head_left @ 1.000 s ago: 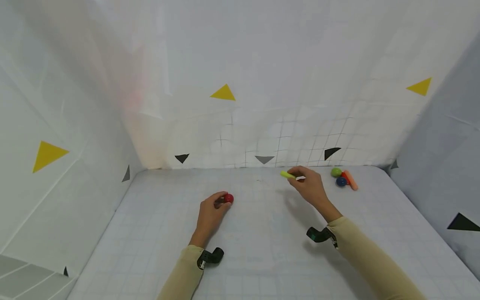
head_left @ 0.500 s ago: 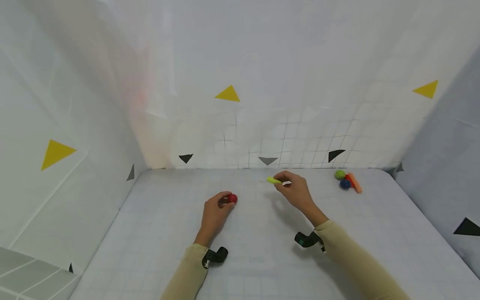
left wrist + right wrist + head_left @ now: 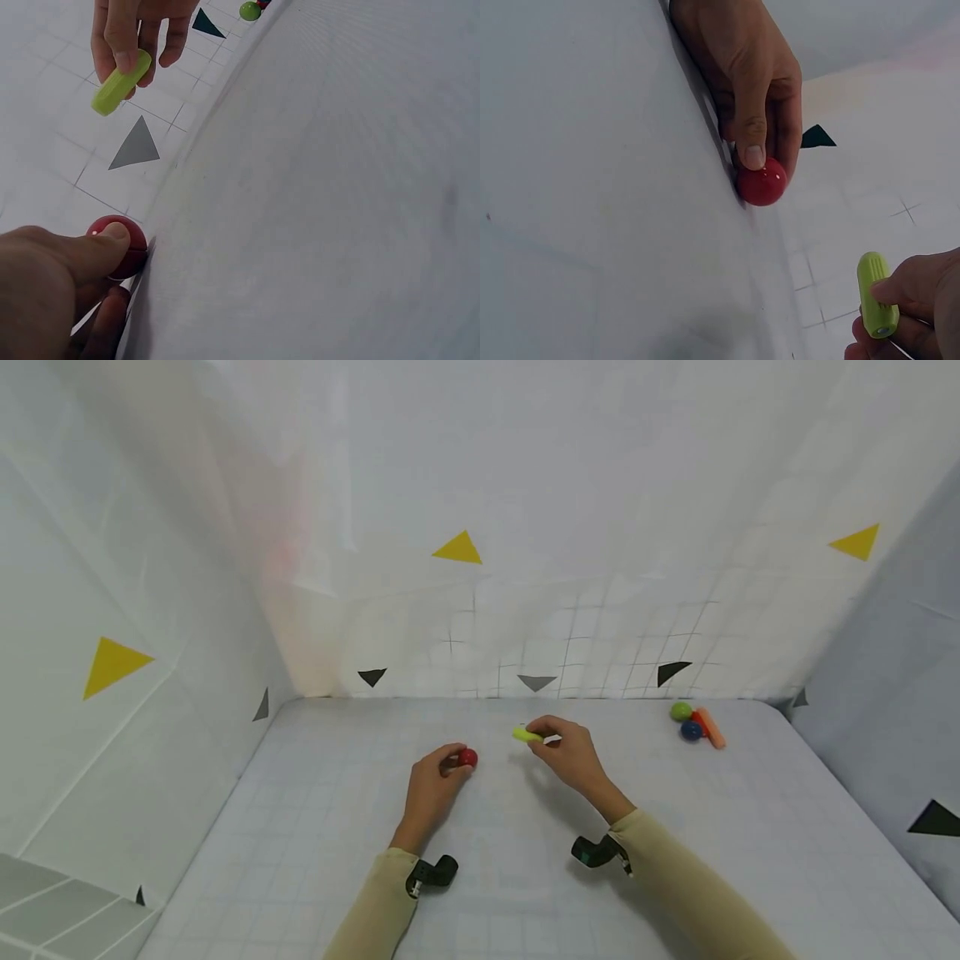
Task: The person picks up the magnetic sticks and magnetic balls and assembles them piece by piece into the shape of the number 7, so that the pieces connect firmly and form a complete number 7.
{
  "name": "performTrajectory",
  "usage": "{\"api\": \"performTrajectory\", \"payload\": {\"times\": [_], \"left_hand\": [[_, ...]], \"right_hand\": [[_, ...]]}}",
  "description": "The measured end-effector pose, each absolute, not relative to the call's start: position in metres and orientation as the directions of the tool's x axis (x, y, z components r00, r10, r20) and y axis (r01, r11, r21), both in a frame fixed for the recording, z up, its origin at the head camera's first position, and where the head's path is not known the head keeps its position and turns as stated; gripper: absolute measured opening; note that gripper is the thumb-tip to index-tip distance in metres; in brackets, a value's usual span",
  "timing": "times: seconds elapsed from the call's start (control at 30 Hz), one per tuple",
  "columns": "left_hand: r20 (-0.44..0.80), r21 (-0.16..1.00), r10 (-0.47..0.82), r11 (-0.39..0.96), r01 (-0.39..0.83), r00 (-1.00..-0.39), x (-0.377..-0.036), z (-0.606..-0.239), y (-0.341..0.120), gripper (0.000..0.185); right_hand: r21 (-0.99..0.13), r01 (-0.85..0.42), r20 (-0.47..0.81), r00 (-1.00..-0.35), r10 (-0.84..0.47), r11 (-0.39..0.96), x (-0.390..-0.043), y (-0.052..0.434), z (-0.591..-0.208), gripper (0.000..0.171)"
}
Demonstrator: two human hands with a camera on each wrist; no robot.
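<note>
Left hand: We see the left hand (image 3: 432,781) low on the bench (image 3: 495,893), thumb and fingers pinching a red ball (image 3: 468,757) at its fingertips; in the right wrist view the thumb (image 3: 751,142) presses on top of the ball.
Red ball: The ball sits at the far tip of the left hand, touching the bench surface, between the two hands.
Right hand: The right hand (image 3: 567,754) hangs just beyond and to the side of the left, its thumb and fingers pinched round one end of a lime-green cylinder (image 3: 527,735).
Green cylinder: It sticks out of the right hand's fingertips toward the left hand, lying roughly level; we see it raised off the bench in the left wrist view, with a gap between it and the red ball.
Sleeves: Both forearms wear beige sleeves (image 3: 697,893), each with a small black camera mount (image 3: 596,852) at the wrist.
Far from the right hand: Well off to its outer side, near the back corner of the bench, we find a green ball (image 3: 681,711), a blue ball (image 3: 691,730) and an orange stick (image 3: 711,727) bunched close together.
Backdrop: White gridded sheeting behind both hands carries yellow triangles (image 3: 457,548) and dark triangles (image 3: 536,681).
</note>
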State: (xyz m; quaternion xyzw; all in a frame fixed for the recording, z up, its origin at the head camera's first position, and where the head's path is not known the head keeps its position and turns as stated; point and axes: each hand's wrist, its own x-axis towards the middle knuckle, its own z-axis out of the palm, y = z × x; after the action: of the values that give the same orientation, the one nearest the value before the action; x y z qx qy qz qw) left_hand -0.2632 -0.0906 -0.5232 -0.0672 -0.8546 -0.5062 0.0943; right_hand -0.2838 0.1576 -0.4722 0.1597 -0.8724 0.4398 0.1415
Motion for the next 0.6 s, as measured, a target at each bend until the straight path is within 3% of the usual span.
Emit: {"api": "performTrajectory", "payload": {"times": [0.6], "left_hand": [[0.277,0.83,0.035,0.495,0.257,-0.96,-0.264,-0.526,-0.091,0.039]], "right_hand": [[-0.759,-0.401,0.355,-0.915,-0.19,0.512,-0.276,0.137,-0.491,0.019]]}}
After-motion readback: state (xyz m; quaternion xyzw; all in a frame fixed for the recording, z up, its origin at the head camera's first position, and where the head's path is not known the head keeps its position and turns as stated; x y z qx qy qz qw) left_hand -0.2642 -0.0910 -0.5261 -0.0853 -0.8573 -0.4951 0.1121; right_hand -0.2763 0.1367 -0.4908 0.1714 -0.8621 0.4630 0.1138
